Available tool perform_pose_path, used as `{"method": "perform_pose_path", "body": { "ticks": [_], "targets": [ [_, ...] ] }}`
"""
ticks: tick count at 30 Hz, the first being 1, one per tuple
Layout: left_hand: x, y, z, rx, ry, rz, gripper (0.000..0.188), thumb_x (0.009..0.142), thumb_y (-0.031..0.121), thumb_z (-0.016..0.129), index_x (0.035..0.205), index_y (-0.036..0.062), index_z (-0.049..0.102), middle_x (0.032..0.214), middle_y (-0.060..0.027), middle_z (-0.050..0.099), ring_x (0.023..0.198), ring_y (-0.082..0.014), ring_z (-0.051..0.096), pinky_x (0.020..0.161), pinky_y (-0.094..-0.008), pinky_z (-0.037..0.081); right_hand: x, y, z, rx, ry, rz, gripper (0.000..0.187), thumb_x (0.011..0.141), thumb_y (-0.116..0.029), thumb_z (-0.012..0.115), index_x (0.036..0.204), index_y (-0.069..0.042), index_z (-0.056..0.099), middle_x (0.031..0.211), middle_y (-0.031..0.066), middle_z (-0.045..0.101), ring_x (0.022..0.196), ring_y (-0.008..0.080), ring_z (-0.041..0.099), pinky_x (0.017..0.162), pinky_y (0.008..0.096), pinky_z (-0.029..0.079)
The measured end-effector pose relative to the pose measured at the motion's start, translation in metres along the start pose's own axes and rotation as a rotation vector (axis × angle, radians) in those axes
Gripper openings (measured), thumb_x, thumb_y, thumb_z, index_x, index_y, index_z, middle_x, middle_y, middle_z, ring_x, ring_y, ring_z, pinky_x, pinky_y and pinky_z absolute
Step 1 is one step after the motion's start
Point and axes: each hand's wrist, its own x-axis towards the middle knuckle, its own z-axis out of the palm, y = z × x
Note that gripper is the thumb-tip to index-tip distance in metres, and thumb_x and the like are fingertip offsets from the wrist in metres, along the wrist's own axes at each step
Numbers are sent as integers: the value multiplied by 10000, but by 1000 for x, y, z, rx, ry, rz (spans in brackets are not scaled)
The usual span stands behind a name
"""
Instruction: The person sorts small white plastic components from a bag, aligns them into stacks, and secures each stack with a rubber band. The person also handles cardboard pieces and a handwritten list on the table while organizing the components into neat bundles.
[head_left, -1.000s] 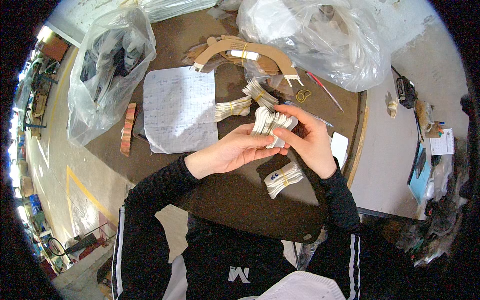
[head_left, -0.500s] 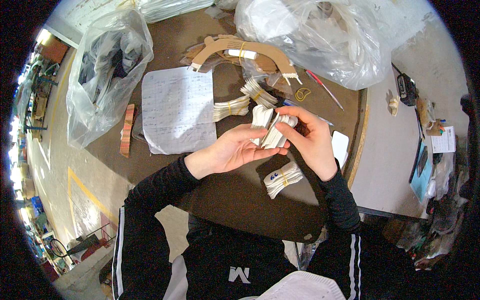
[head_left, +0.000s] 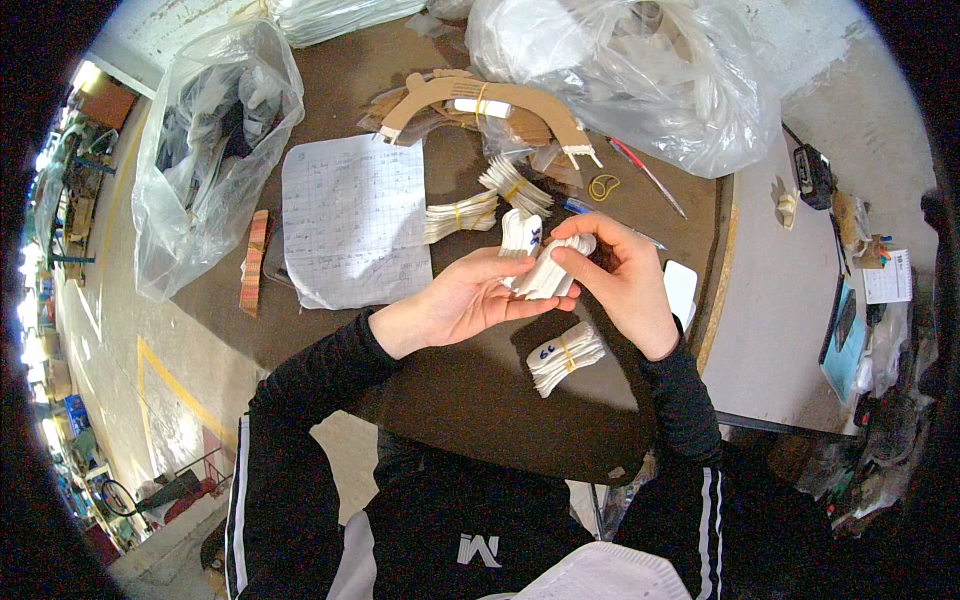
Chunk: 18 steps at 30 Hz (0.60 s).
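Observation:
Between my two hands is a stack of thin white strips (head_left: 545, 277), split into two parts. My left hand (head_left: 465, 300) supports it from below, the thumb pressing on the left part, which has dark ink on its face. My right hand (head_left: 622, 285) pinches the right part between thumb and fingers. Below them on the brown table lies a banded bundle of white strips (head_left: 566, 358) with a blue handwritten mark. Just beyond my hands are two more banded bundles, one flat (head_left: 462, 218) and one slanted (head_left: 517, 187).
A handwritten squared sheet (head_left: 355, 225) lies left, beside a striped strip (head_left: 254, 262). Curved cardboard pieces (head_left: 485, 92), a yellow rubber band (head_left: 604, 187) and a red pen (head_left: 648, 178) lie farther back. Clear plastic bags stand back left (head_left: 220, 140) and back right (head_left: 640, 80).
The strips in my hands have parted, uncovering an inked mark on the left part. My right fingers have shifted slightly over the right part; the bundles on the table stay put.

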Motion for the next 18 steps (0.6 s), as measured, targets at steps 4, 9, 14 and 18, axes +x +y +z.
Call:
{"method": "perform_pose_path", "body": {
  "ticks": [4, 9, 14, 18],
  "targets": [
    [3, -6, 1, 113, 25, 72, 380, 1001, 178, 480, 1300, -56, 444, 1243, -197, 577, 1147, -329, 598, 1007, -374, 499, 0, 3, 0, 18, 7, 33, 149, 856, -58, 687, 991, -17, 640, 796, 38, 656, 631, 79, 626, 545, 208, 483],
    [6, -16, -8, 498, 56, 225, 353, 1003, 135, 462, 1305, -46, 445, 1239, -164, 583, 1146, -293, 601, 1024, -372, 474, 1, 9, 0, -140, 45, 63, 164, 850, -80, 695, 993, -15, 647, 808, 58, 668, 648, 101, 647, 567, 234, 502],
    [4, -13, -4, 408, 35, 196, 329, 1002, 146, 470, 1282, -26, 471, 1224, -149, 589, 1137, -264, 607, 1002, -379, 485, -1, 5, -8, -58, -76, 217, 202, 862, -65, 689, 1048, 4, 651, 858, 42, 665, 702, 75, 604, 614, 221, 488],
    [2, 0, -7, 187, 35, 76, 335, 995, 215, 488, 1235, -17, 515, 1208, -142, 598, 1111, -247, 609, 968, -395, 504, 1, -6, -24, 91, -90, 226, 186, 847, -85, 711, 1013, -8, 674, 819, 36, 668, 687, 82, 599, 608, 232, 483]
  ]
}}
